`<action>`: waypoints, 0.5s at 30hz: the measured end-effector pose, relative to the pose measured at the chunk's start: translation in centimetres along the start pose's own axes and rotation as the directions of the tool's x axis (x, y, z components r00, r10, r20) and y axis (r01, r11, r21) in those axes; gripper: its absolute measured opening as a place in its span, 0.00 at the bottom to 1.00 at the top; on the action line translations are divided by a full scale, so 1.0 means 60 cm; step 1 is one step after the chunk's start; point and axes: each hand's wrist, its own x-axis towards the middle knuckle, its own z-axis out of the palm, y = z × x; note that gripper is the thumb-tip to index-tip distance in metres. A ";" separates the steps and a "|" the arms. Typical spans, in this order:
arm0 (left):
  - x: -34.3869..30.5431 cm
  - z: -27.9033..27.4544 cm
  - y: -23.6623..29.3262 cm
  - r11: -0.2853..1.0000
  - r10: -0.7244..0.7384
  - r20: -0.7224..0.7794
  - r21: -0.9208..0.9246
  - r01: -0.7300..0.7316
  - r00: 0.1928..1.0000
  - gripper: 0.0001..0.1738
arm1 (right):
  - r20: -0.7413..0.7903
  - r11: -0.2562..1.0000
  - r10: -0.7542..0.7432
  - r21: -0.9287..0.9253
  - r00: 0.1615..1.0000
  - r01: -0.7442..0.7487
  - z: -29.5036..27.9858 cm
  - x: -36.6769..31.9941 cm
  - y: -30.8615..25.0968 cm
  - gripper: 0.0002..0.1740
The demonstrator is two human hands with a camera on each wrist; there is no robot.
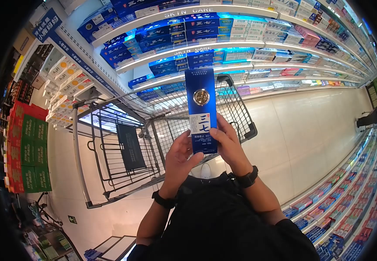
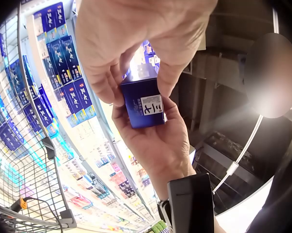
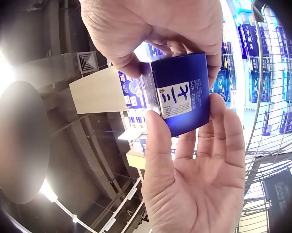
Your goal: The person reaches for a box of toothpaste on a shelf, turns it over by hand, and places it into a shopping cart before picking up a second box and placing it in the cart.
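A tall blue toothpaste box (image 1: 201,104) with a round gold emblem and a white label stands out in front of the person's body, its printed front facing the head camera. The right hand (image 1: 231,143) grips its lower right side, thumb on the front. At the lower left, the left hand (image 1: 182,156) holds it with the thumb by the bottom edge. In the right wrist view the left hand (image 3: 194,179) has its fingers spread around the far side of the box (image 3: 182,92). The left wrist view shows both hands around the box (image 2: 143,104) from its bottom end.
A wire shopping cart (image 1: 129,145) stands just ahead and to the left. Behind it, lit shelves (image 1: 240,43) carry rows of boxes, many blue. More shelves (image 1: 349,182) run along the right. Red and green cartons (image 1: 34,152) are stacked at far left.
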 end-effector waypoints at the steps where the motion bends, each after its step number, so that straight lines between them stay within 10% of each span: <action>1: 0.000 0.001 0.001 1.000 -0.001 0.002 -0.001 0.001 1.000 0.41 | 0.000 1.000 -0.001 0.001 1.000 0.001 0.001 0.000 -0.001 0.36; 15: -0.001 -0.002 0.002 0.999 -0.040 0.027 0.006 0.040 0.999 0.37 | -0.018 0.999 -0.007 -0.044 1.000 0.007 0.007 0.002 0.000 0.34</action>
